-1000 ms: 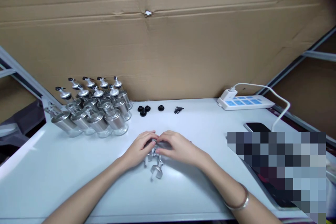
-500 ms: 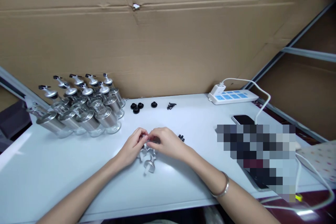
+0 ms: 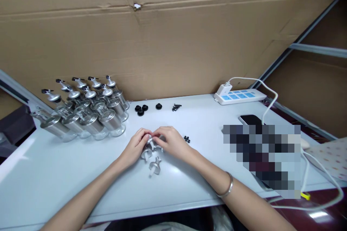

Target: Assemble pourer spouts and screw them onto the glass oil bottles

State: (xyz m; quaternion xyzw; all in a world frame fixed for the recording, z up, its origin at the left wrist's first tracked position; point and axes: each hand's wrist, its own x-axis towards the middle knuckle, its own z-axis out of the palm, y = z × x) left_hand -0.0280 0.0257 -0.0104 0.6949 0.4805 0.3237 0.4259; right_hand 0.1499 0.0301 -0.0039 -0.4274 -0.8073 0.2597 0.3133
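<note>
My left hand [image 3: 137,145] and my right hand [image 3: 171,143] meet fingertip to fingertip, both pinched around a silver pourer spout [image 3: 151,142] that is partly hidden by the fingers. Just below the left fingers lies another silver pourer [image 3: 146,153] with a round cap and a pale stem. Closer to the table's front edge, a separate pourer [image 3: 155,168] rests on its side. Right of my right hand is a small cluster of black parts [image 3: 187,139].
Glass bottles with steel sleeves [image 3: 112,121] stand in rows on the left, the rear ones topped with pourers. Black stoppers [image 3: 140,112] and thin black levers [image 3: 176,107] lie at the back. A power strip [image 3: 241,96] and phone [image 3: 251,119] are at the right.
The fingers have shifted slightly around the pourer spout, and more of the pourers beneath shows. The view has moved a little.
</note>
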